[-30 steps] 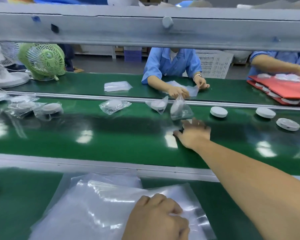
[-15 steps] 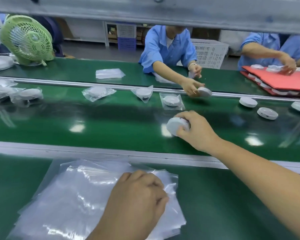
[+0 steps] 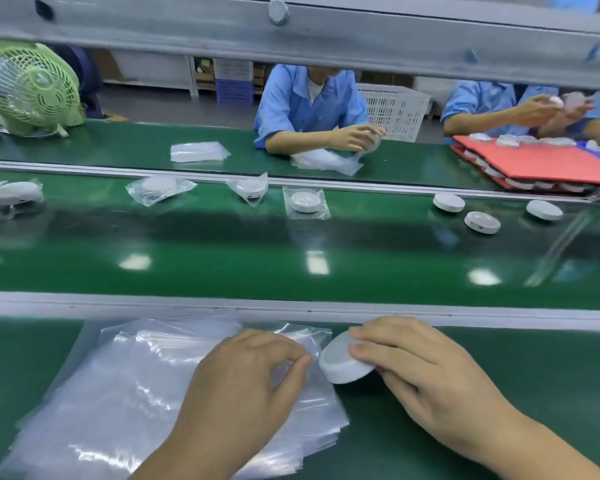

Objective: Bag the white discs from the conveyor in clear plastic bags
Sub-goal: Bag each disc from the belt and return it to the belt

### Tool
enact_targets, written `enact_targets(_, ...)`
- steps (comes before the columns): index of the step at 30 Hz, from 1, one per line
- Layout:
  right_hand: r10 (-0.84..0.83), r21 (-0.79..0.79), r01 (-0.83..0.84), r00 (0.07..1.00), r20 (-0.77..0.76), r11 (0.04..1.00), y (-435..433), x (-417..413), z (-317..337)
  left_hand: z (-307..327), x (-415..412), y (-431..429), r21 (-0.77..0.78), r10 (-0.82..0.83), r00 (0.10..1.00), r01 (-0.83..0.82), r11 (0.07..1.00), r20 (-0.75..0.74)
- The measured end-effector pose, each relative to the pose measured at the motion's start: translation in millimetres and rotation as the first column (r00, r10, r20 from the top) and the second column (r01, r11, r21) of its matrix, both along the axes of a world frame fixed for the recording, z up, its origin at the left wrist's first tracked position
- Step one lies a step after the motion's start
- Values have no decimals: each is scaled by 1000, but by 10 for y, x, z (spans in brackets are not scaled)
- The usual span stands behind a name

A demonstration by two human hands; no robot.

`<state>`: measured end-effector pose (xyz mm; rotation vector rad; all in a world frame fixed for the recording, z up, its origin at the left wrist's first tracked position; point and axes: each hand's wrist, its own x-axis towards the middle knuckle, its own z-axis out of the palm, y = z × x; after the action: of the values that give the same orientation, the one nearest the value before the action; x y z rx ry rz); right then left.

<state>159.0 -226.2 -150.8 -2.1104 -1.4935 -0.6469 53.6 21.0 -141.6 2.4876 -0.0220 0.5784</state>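
Note:
My right hand (image 3: 416, 372) grips a white disc (image 3: 342, 362) just above the near green bench, at the right edge of a stack of clear plastic bags (image 3: 129, 386). My left hand (image 3: 243, 393) rests on that stack and pinches the top bag near its right edge, a few centimetres from the disc. Three bare white discs (image 3: 448, 202) (image 3: 481, 222) (image 3: 544, 209) lie on the green conveyor belt (image 3: 291, 258) at the far right. Several bagged discs (image 3: 305, 201) (image 3: 250, 190) (image 3: 160, 188) lie along the belt's far side.
A grey rail (image 3: 84, 304) divides my bench from the belt. Across the belt two people in blue work over bags (image 3: 198, 151) and red trays (image 3: 534, 164). A green fan (image 3: 28, 88) stands far left. A grey beam (image 3: 291, 32) crosses overhead.
My right hand has carried the white disc from the belt back over the rail to the bag stack. My left hand has shifted to pinch the top bag's edge.

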Motion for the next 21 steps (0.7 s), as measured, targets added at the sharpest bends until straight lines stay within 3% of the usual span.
enact_targets(3, -35, 79, 39, 998, -59, 996, 40, -64, 59, 20, -24, -18, -91, -32, 999, 29, 995, -27)
enact_targets(6, -9, 195, 43, 985, -174, 980, 125, -181, 67, 59, -62, -85, -311, -158, 986, 135, 941, -52)
enact_targets(9, 11, 404, 194, 892, -453, 894, 263, -302, 120, 77, -76, -168, -461, -237, 968, 176, 870, -77)
enact_targets(11, 53, 429, 279, 786, -616, 859, 354, -364, 175, 57, -70, -237, -517, -156, 988, 137, 845, 6)
enact_targets(16, 166, 299, 152, 562, -810, 942, 525, -349, 309, 81, -52, -338, -760, 99, 993, -18, 650, 62)
enact_targets(19, -4, 170, 174, 711, -704, 970, 641, -208, 389, 122, -30, -311, -734, 70, 996, -1, 679, 64)
enact_targets(21, -60, 123, 186, 748, -661, 975, 720, 7, 390, 76, -17, -284, -682, 18, 999, 18, 731, 45)
